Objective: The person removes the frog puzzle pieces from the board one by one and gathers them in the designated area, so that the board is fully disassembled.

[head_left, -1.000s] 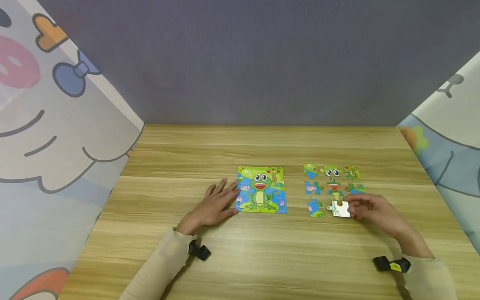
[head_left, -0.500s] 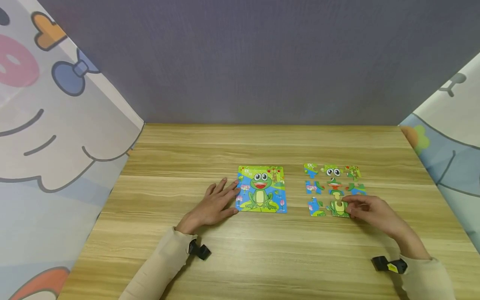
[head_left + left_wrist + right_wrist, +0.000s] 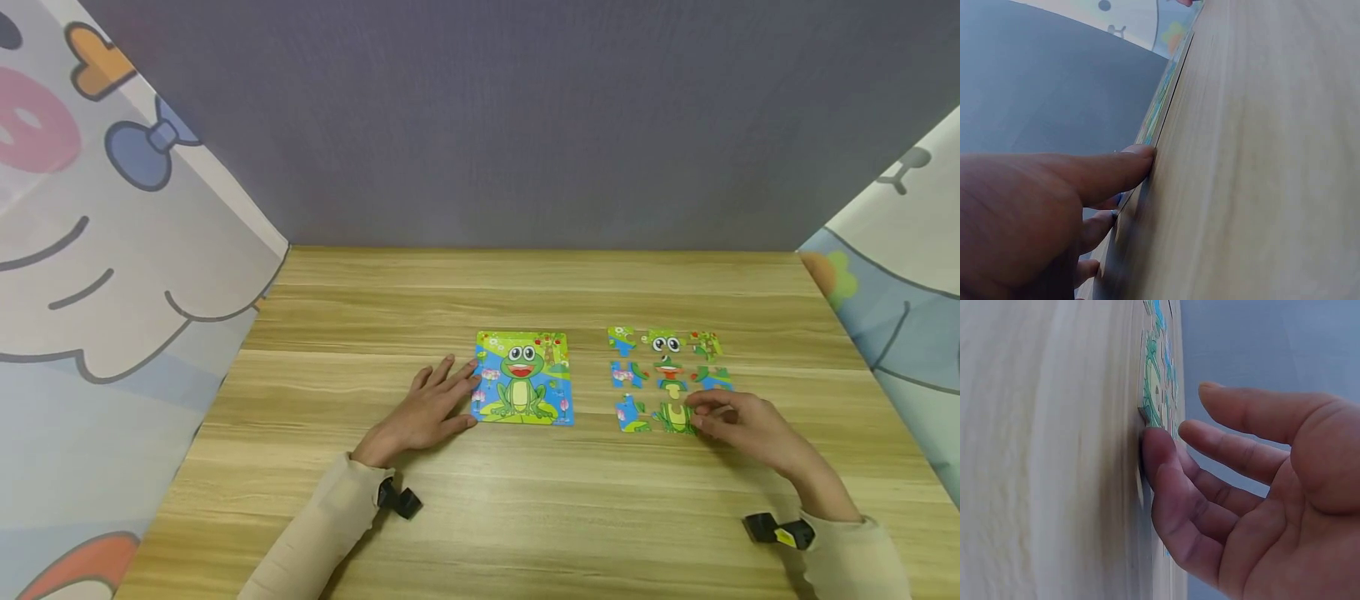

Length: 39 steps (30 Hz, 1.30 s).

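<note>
In the head view, a frog-body jigsaw piece lies in the bottom row of loose puzzle pieces. My right hand is at its right edge, where in the right wrist view a bent finger meets or nearly meets the piece. The upper fingers there stand apart, with nothing between them. My left hand rests spread on the table, fingertips at the left edge of the square frog picture board. Close up in the left wrist view, the thumb touches the board's edge.
Other loose pieces sit in rows with small gaps: an eyes piece, a mouth piece, a left corner piece and several more. The wooden table ends at a grey panel. Cartoon walls flank it.
The frog-body piece, tilted and glaring in my right hand a second ago, has come down flat and slightly left. My right fingers have loosened from it. The left hand has stayed put.
</note>
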Each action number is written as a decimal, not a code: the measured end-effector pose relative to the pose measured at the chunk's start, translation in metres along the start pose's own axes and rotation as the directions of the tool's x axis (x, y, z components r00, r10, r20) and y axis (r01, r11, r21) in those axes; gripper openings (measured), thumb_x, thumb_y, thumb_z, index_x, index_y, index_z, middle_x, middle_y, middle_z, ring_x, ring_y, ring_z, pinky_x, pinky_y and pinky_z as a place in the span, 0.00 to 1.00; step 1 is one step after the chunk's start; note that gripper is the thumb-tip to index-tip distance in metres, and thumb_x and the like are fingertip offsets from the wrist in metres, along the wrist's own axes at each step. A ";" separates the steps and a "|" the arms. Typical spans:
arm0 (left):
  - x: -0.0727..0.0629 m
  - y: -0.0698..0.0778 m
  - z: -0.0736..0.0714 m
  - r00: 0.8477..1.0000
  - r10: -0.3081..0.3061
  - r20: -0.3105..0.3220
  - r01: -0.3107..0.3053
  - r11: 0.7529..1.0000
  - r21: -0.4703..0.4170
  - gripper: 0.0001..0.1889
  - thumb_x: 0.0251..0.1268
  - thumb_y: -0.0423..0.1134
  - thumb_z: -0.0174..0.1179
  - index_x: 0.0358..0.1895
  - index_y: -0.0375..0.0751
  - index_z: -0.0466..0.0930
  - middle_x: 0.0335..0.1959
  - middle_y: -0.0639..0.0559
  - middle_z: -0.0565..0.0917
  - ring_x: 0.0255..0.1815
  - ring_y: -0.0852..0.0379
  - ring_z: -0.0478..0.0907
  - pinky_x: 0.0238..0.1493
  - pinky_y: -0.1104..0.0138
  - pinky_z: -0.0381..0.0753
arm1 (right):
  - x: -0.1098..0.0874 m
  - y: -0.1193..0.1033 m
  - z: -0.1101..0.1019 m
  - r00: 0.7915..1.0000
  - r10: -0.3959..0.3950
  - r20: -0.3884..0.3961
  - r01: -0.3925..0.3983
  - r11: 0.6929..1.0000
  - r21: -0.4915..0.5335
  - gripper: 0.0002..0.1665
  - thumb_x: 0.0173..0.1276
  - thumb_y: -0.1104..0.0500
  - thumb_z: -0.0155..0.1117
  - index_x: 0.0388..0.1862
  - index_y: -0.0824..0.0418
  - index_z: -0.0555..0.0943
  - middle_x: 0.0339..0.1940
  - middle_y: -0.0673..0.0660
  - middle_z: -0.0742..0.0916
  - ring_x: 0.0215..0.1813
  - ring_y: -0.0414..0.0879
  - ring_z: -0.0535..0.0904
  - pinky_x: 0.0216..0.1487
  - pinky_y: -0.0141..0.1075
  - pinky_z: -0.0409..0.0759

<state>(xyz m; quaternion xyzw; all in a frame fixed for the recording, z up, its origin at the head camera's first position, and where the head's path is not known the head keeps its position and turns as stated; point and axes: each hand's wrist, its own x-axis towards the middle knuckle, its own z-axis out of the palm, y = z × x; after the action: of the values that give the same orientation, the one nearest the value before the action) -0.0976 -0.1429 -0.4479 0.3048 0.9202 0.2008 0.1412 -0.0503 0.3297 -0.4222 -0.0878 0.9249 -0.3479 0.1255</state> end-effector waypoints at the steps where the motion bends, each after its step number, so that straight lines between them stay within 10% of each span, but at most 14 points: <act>1: 0.000 0.000 0.000 1.000 0.001 0.000 -0.001 1.000 0.001 0.34 0.75 0.52 0.54 0.78 0.44 0.59 0.84 0.47 0.51 0.85 0.37 0.39 0.78 0.35 0.43 | 0.000 0.000 0.000 1.000 -0.007 -0.008 0.007 1.000 -0.009 0.17 0.73 0.59 0.63 0.56 0.66 0.81 0.43 0.57 0.86 0.37 0.25 0.78 0.35 0.29 0.80; 39: -0.001 0.001 0.000 1.000 -0.002 0.005 0.002 1.000 -0.005 0.34 0.76 0.52 0.54 0.78 0.43 0.59 0.83 0.47 0.51 0.85 0.36 0.39 0.78 0.35 0.44 | 0.073 -0.100 0.047 0.951 -0.302 0.060 0.296 0.951 0.089 0.18 0.71 0.63 0.65 0.57 0.70 0.81 0.50 0.67 0.87 0.41 0.45 0.85 0.40 0.32 0.83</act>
<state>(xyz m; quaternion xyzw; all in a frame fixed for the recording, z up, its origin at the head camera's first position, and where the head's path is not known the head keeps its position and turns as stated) -0.0966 -0.1425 -0.4471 0.3039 0.9197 0.2023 0.1444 -0.0984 0.2079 -0.4022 -0.2346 0.8812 -0.3958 0.1083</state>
